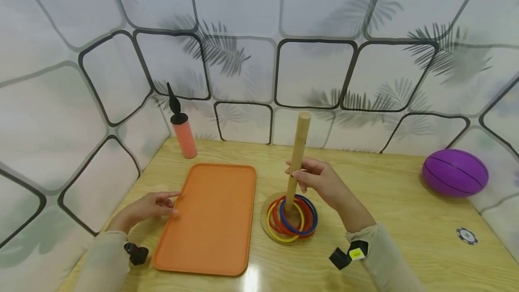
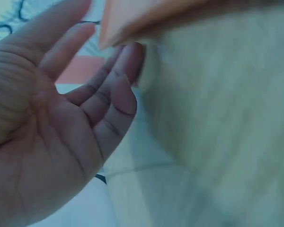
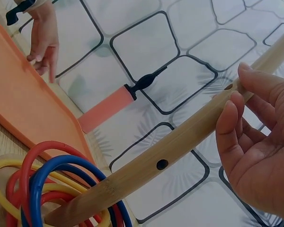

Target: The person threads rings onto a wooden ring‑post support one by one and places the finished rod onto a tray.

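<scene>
An upright wooden pole [image 1: 301,141] rises from a round wooden base [image 1: 264,221], leaning slightly in the head view. Thumb and fingers of my right hand [image 1: 322,181] pinch the pole around its middle. Dark round holes mark the pole [image 3: 156,149] in the right wrist view. Red, yellow and blue rings [image 3: 35,189] lie in a loose pile around its foot. At the left edge of the orange tray [image 1: 211,220], my left hand [image 1: 147,208] rests with fingers relaxed, fingertips at the rim. Its palm [image 2: 47,137] faces the left wrist camera.
A pink hand pump [image 1: 185,139] with a black top stands behind the tray, near the patterned wall. On the right side of the table lie a purple ball [image 1: 455,173] and a blue and white chip [image 1: 467,236]. Patterned fabric walls [image 1: 243,71] border the table.
</scene>
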Tool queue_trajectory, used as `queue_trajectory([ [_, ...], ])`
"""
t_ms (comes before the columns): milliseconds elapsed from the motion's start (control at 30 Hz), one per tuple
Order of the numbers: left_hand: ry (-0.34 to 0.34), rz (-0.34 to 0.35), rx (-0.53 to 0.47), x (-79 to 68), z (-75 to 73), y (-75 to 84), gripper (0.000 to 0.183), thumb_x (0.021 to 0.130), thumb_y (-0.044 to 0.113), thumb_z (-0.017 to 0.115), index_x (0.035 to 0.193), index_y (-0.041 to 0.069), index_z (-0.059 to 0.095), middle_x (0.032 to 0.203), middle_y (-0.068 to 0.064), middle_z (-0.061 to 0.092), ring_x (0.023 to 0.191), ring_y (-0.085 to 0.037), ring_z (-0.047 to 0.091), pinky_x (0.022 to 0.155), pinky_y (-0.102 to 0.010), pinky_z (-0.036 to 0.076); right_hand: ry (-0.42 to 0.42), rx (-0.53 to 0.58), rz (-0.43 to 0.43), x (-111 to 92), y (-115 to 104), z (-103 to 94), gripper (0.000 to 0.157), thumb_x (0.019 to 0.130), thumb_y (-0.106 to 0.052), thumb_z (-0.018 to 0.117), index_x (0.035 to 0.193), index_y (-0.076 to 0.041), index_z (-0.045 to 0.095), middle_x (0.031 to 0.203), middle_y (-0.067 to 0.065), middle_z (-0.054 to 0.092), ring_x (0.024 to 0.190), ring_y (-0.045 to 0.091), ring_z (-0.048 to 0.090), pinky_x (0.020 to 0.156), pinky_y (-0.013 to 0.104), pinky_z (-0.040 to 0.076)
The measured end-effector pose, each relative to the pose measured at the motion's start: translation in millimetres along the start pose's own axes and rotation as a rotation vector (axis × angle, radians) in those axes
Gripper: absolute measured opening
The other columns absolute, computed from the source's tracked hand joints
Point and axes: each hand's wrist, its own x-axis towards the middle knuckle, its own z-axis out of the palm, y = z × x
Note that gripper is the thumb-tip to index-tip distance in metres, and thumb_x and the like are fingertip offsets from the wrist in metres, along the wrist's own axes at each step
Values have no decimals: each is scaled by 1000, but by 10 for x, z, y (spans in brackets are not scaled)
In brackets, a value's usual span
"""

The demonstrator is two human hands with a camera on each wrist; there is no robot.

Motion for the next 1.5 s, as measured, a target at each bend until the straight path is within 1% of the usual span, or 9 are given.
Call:
queue_trajectory([
  [100,-25,14,2,6,15,-49,65,86,14,69,139,-8,39,95,-12,57,76,-12,53,64,-25,47,1,9,-1,-17,-1,-9,30,95,-7,55,125,-1,60,103,-3,69,60,8,49,56,22,44],
  [167,-8,14,12,12,33,-52,67,84,14,71,139,-8,40,94,-12,57,75,-12,52,63,-24,47,7,8,-4,-26,-5,-9,30,95,-7,55,124,-1,61,103,-3,69,59,8,49,56,22,44],
  [367,31,-6,37,16,47,-18,67,82,12,73,137,-10,42,94,-11,56,72,-12,51,63,-24,46,26,-7,-37,-39,-14,-32,26,95,-8,56,113,-20,69,107,-2,69,58,8,48,55,21,44],
  [567,25,27,-13,42,78,22,66,81,8,73,135,-14,41,93,-11,57,73,-8,50,64,-22,48,46,-11,-73,-73,-37,-76,25,95,-7,55,110,-19,71,108,-2,69,59,8,49,54,21,45],
  [700,13,36,-58,89,153,85,66,81,6,73,135,-15,40,94,-11,56,77,-8,51,66,-22,50,61,-28,-82,-116,-103,-116,26,96,-6,54,107,-19,73,111,-3,68,59,7,50,54,20,45],
  [800,-5,31,-76,145,225,150,67,82,8,72,136,-13,40,94,-11,56,77,-10,51,66,-23,49,77,-37,-100,-157,-186,-163,28,96,-4,54,110,-21,72,108,-2,69,58,7,50,53,20,45],
  [1000,-24,47,-57,272,409,290,68,81,11,75,136,-12,42,92,-10,58,74,-9,53,65,-23,49,74,-61,-163,-207,-350,-259,30,95,-1,53,113,-18,70,103,1,71,58,7,50,53,20,46],
  [1267,7,80,-62,473,778,449,66,77,10,78,132,-11,48,88,-6,58,72,-9,50,63,-20,44,48,-51,-221,-259,-452,-319,31,95,1,52,121,-8,66,100,-1,71,58,6,51,52,19,46],
  [1500,15,96,-124,677,1155,612,64,75,6,78,131,-9,51,86,-6,59,71,-11,50,61,-19,43,44,-55,-212,-266,-450,-319,33,95,3,51,117,-16,68,100,1,71,58,7,50,52,20,46],
])
